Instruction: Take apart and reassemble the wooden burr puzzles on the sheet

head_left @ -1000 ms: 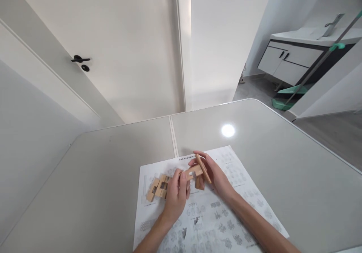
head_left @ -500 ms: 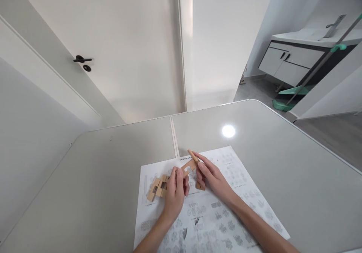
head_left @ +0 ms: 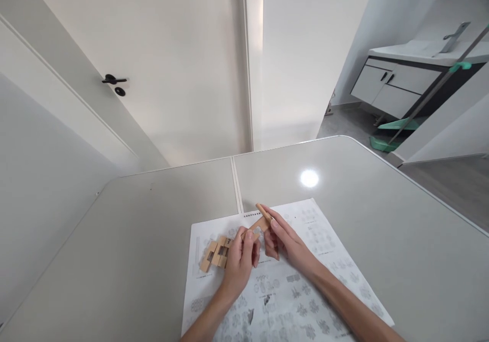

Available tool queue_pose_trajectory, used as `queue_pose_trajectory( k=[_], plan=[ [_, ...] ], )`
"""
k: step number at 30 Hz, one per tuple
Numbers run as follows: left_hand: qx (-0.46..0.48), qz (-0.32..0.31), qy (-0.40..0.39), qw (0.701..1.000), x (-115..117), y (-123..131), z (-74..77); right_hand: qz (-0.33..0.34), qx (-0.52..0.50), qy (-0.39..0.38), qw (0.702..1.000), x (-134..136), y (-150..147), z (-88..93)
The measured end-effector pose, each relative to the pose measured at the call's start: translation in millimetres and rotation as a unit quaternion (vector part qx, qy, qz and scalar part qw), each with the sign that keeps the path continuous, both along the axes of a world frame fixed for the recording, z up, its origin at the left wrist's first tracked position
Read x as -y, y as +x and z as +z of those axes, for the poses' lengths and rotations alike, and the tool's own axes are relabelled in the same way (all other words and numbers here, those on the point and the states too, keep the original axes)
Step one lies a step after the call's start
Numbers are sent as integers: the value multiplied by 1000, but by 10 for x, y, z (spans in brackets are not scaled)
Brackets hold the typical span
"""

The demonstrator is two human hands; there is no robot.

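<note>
Over the printed sheet (head_left: 290,291), my left hand (head_left: 240,258) is closed on a notched wooden block (head_left: 260,225) that reaches across toward the other hand. My right hand (head_left: 284,237) pinches a slim wooden puzzle piece (head_left: 263,211), tilted up and away at the fingertips. The two pieces meet or overlap near the right fingers; whether they are joined I cannot tell. Left of my left hand, several notched wooden blocks (head_left: 208,256) lie side by side on the paper, one bearing a dark mark. My left hand hides part of them.
A pale grey table (head_left: 114,260) with a seam down its middle carries the sheet. Beyond its far edge are a white door (head_left: 183,67) with a black handle (head_left: 113,79). At right stand a sink cabinet (head_left: 397,84) and a green dustpan (head_left: 384,144).
My left hand has shifted slightly right, closer to my right hand. The wooden piece seen below my right fingers earlier is now out of sight behind them.
</note>
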State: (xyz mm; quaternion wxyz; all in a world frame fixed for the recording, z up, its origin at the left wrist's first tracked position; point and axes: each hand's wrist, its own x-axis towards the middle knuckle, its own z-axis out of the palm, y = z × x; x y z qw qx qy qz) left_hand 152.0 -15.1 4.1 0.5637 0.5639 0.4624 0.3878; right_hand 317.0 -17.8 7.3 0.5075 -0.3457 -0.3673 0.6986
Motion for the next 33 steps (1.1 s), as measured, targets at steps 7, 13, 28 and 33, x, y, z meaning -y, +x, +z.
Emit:
queue_pose_trajectory(
  k=[7, 13, 28, 33],
  plan=[
    [9, -23, 1, 1000, -33, -16, 59, 5, 22, 1, 1000, 9, 1, -35],
    [-6, -32, -9, 999, -59, -40, 60, 25, 48, 18, 998, 13, 6, -45],
    [8, -34, -27, 999, -68, -71, 0, 45, 73, 33, 996, 16, 6, -16],
    [13, -31, -30, 999, -77, -70, 3, 46, 63, 29, 997, 36, -14, -27]
  ],
)
